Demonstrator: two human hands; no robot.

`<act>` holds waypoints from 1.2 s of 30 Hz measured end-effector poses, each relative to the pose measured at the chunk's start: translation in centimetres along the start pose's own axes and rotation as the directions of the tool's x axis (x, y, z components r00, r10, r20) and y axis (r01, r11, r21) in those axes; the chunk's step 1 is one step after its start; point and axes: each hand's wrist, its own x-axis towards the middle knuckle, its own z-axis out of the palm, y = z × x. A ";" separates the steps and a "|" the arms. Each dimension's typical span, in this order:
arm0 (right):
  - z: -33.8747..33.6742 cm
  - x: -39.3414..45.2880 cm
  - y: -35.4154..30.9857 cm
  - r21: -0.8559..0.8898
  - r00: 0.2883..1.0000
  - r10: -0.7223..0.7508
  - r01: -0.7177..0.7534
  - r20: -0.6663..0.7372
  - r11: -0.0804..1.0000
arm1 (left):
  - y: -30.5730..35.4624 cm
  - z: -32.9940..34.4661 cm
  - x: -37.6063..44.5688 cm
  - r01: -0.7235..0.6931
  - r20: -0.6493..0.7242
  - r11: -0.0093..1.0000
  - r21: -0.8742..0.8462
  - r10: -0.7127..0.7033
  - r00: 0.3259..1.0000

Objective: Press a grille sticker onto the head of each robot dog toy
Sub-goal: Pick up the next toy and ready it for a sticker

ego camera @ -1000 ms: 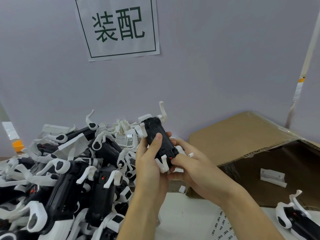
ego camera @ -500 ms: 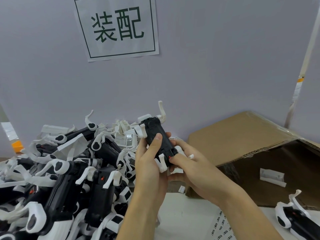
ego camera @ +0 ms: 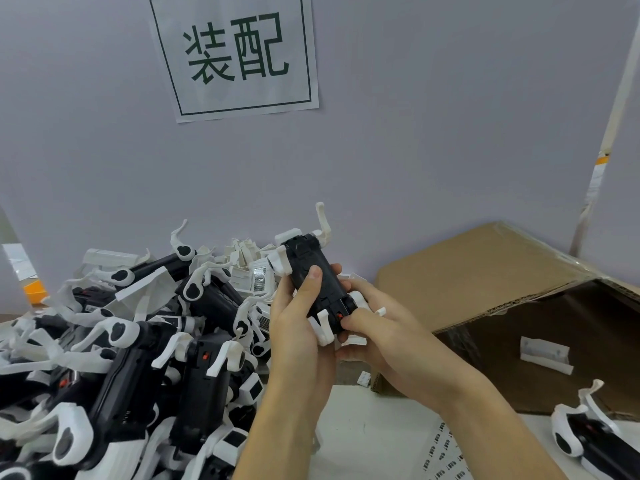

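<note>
Left hand (ego camera: 298, 327) grips robot dog toy (ego camera: 313, 282) belly-up, right hand (ego camera: 377, 336) pinching its near end; big pile of toys (ego camera: 131, 344) seemingly awaits stickers; sticker sheet (ego camera: 446, 459) beside

Soft even light, faint shadows, wide-angle bending at edges

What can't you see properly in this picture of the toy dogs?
- Head view: the head of the held toy dog faces away and sits behind the right hand and left hand, so any sticker there is hidden.
- Sticker sheet: cut by the bottom edge, print too small.
- Toy dog at right: cut off by the corner.
- Cardboard box: inside mostly dark.
</note>
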 end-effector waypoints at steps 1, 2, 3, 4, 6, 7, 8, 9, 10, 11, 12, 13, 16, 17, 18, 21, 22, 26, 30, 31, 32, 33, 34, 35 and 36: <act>0.0 0.0 0.0 -0.006 1.000 -0.001 0.001 0.005 1.000 | 0.0 0.0 0.0 -0.003 0.003 1.000 0.006 0.003 1.000; 0.0 0.0 -0.1 -0.013 1.000 -0.003 0.003 0.005 1.000 | 0.0 0.0 0.0 -0.005 0.005 1.000 0.014 0.004 1.000; 0.0 0.0 -0.1 -0.021 1.000 -0.002 0.002 0.001 1.000 | -0.1 0.0 0.0 -0.004 0.007 1.000 0.019 0.004 1.000; 0.1 0.0 -0.2 -0.025 1.000 0.001 -0.001 -0.008 1.000 | 0.0 0.0 0.0 -0.006 0.006 1.000 0.023 0.006 1.000; 0.1 0.0 -0.1 -0.045 0.999 0.001 -0.003 -0.033 0.999 | 0.0 0.1 0.0 -0.009 0.005 1.000 0.021 0.009 1.000; 0.1 0.1 0.0 -0.065 0.999 0.003 -0.006 -0.052 0.998 | 0.1 0.1 0.0 -0.009 0.007 1.000 0.013 0.009 1.000; 0.2 0.2 0.1 -0.089 0.997 0.005 -0.012 -0.075 0.996 | 0.1 0.1 0.0 -0.010 0.007 1.000 0.005 0.010 1.000; 0.2 0.3 0.2 -0.114 0.995 0.004 -0.015 -0.096 0.993 | 0.1 0.2 0.0 -0.012 0.006 1.000 -0.001 0.012 1.000; 0.2 0.3 0.3 -0.132 0.994 0.002 -0.017 -0.112 0.991 | 0.1 0.2 0.0 -0.014 0.003 1.000 0.000 0.014 1.000; 0.2 0.3 0.4 -0.141 0.993 0.003 -0.020 -0.122 0.990 | 0.1 0.2 0.0 -0.013 -0.004 1.000 0.003 0.013 1.000; 0.3 0.3 0.4 -0.140 0.992 0.009 -0.026 -0.126 0.990 | 0.0 0.2 0.1 -0.008 -0.017 1.000 0.013 0.009 1.000; 0.2 0.3 0.4 -0.133 0.993 0.017 -0.033 -0.118 0.991 | -0.1 0.1 0.2 0.004 -0.034 1.000 0.021 -0.003 0.999; -0.5 0.2 0.3 -0.166 0.990 0.034 -0.057 -0.134 0.984 | 0.1 0.0 0.6 0.092 -0.090 0.994 -0.050 -0.096 0.991; -0.9 0.1 0.2 -0.178 0.985 0.033 -0.064 -0.171 0.982 | 0.2 -0.1 0.8 0.100 -0.123 0.992 -0.073 -0.109 0.986; -1.4 0.0 0.0 -0.178 0.977 0.023 -0.062 -0.213 0.982 | 0.2 -0.3 1.1 0.084 -0.161 0.994 -0.069 -0.095 0.982; -2.5 -0.2 -0.3 -0.166 0.953 -0.041 -0.010 -0.301 0.986 | 0.3 -0.7 1.6 0.021 -0.215 1.000 0.001 -0.021 0.976; -2.6 -0.2 -0.4 -0.191 0.945 -0.074 0.012 -0.318 0.981 | 0.3 -0.9 1.7 0.011 -0.223 0.999 0.043 -0.001 0.975; -2.3 -0.5 -0.7 -0.346 0.952 -0.205 0.118 -0.228 0.931 | -0.2 -1.8 1.7 0.042 -0.214 0.961 0.272 0.018 0.977; -1.4 -0.4 -0.4 -0.495 0.982 -0.176 0.121 -0.065 0.860 | -0.7 -1.4 1.3 0.084 -0.177 0.905 0.417 -0.010 0.984; -1.1 -0.4 -0.2 -0.527 0.984 -0.172 0.126 -0.038 0.841 | -0.8 -1.2 1.3 0.086 -0.169 0.898 0.431 -0.014 0.986; -1.0 -0.3 0.0 -0.547 0.985 -0.171 0.128 -0.028 0.827 | -0.8 -1.0 1.3 0.097 -0.164 0.894 0.437 -0.027 0.986; -0.9 -0.2 0.2 -0.554 0.984 -0.174 0.123 -0.041 0.823 | -0.8 -1.0 1.4 0.110 -0.163 0.896 0.430 -0.043 0.986; -1.0 -0.1 0.3 -0.552 0.981 -0.177 0.108 -0.073 0.827 | -0.8 -1.0 1.5 0.121 -0.158 0.905 0.409 -0.060 0.986; -1.1 0.0 0.5 -0.546 0.979 -0.172 0.084 -0.112 0.834 | -0.7 -1.1 1.6 0.128 -0.148 0.914 0.386 -0.076 0.986; -1.2 0.0 0.6 -0.536 0.979 -0.150 0.052 -0.141 0.843 | -0.6 -1.2 1.7 0.129 -0.136 0.919 0.372 -0.083 0.987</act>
